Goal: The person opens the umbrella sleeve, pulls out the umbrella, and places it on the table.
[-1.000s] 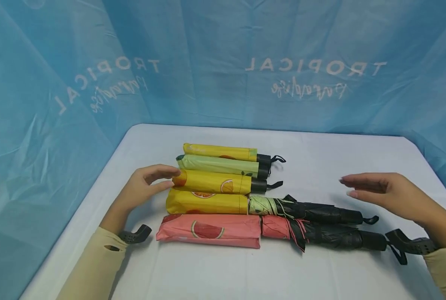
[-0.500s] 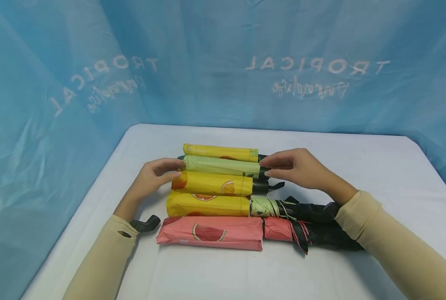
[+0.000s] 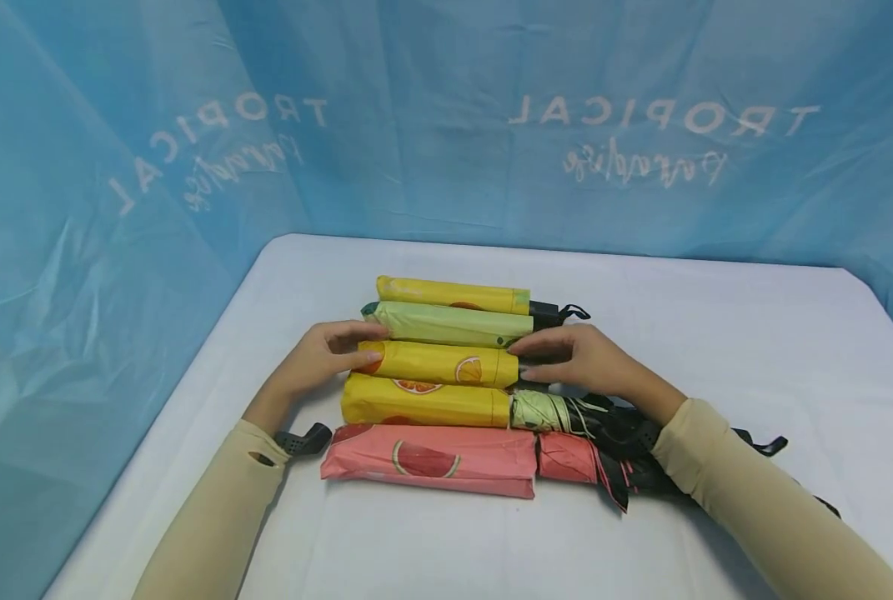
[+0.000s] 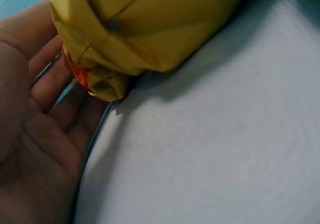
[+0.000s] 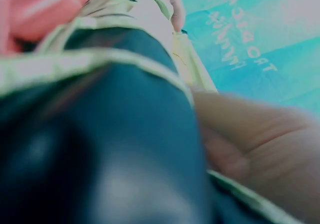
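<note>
Folded umbrellas lie in a row on the white table. My left hand holds the left end of the middle yellow umbrella, thumb on its near side and fingers on its far side. At the other end, my right hand pinches its black handle, which is mostly hidden. Just beyond is a pale green umbrella. In the left wrist view, my fingers lie behind a crumpled yellow umbrella end. The right wrist view is blurred; a dark umbrella part with green trim fills it, my right hand beside it.
Farthest back lies another yellow umbrella. Nearer than the held one are a longer yellow umbrella and a pink watermelon-print umbrella, whose dark right parts run under my right forearm. A blue curtain hangs behind and to the left.
My right hand has come in from the far right, first to the green umbrella's handle, then nearer to the yellow one's. My left hand has shifted slightly right. The umbrellas look unmoved.
</note>
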`<state>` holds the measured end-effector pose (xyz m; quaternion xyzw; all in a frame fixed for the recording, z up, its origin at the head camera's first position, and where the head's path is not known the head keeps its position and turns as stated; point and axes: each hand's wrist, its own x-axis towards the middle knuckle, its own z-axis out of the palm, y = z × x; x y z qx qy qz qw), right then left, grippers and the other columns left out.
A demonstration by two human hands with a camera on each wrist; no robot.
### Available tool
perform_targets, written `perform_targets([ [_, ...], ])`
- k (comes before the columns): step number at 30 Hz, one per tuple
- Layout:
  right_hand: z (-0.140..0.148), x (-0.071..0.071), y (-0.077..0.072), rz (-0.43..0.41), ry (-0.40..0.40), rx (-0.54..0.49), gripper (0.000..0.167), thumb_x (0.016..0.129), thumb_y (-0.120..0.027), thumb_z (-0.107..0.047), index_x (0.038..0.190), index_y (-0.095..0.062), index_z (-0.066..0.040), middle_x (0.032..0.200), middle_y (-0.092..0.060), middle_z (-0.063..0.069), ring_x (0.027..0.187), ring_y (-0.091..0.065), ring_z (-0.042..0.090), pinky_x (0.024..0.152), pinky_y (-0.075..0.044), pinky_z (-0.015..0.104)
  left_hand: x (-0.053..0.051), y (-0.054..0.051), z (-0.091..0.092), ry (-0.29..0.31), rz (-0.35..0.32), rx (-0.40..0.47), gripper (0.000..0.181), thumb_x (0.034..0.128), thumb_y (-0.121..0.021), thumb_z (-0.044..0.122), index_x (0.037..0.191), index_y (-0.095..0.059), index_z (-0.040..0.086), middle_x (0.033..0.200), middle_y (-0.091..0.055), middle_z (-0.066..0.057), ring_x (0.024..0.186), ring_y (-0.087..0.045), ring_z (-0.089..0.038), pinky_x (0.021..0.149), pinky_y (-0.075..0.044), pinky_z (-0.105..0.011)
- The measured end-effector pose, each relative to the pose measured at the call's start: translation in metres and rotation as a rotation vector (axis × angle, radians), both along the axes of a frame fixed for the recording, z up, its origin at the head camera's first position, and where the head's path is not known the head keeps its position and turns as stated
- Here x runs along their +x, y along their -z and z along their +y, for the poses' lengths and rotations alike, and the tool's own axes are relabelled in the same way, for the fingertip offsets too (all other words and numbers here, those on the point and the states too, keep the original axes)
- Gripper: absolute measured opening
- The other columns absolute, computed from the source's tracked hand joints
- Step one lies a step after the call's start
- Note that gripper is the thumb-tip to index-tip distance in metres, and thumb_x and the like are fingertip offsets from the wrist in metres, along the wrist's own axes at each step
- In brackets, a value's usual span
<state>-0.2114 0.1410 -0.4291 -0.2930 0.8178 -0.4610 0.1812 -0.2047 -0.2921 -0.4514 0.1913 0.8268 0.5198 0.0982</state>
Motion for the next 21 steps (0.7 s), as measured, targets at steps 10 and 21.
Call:
perform_targets([
  [10,0.0006,0.0018,0.0069,0.053,-0.001,0.083,0.048,0.087,-0.083,-0.039,0.131,-0.070,-0.027,0.130,-0.068,-0.004,0.114,-0.067,0.014,0.093,-0.056,0.041,0.0011,0.0027,-0.0005,0.052,-0.041,-0.063,0.051,0.0862,-0.085,0.024,0.134,-0.069,0.025,0.137,-0.063,0.004,0.127,-0.055,-0.018,0.106,-0.044,-0.027],
  [21,0.0008,0.0053,0.0060,0.107,0.060,0.084,0.041,0.088,-0.082,-0.037,0.127,-0.073,-0.027,0.120,-0.073,-0.007,0.095,-0.070,0.008,0.079,-0.058,0.036,0.0012,0.0003,0.0012,0.052,-0.054,-0.060,0.051,0.0864,-0.085,0.025,0.134,-0.069,0.028,0.136,-0.063,0.005,0.121,-0.058,-0.020,0.102,-0.049,-0.028],
])
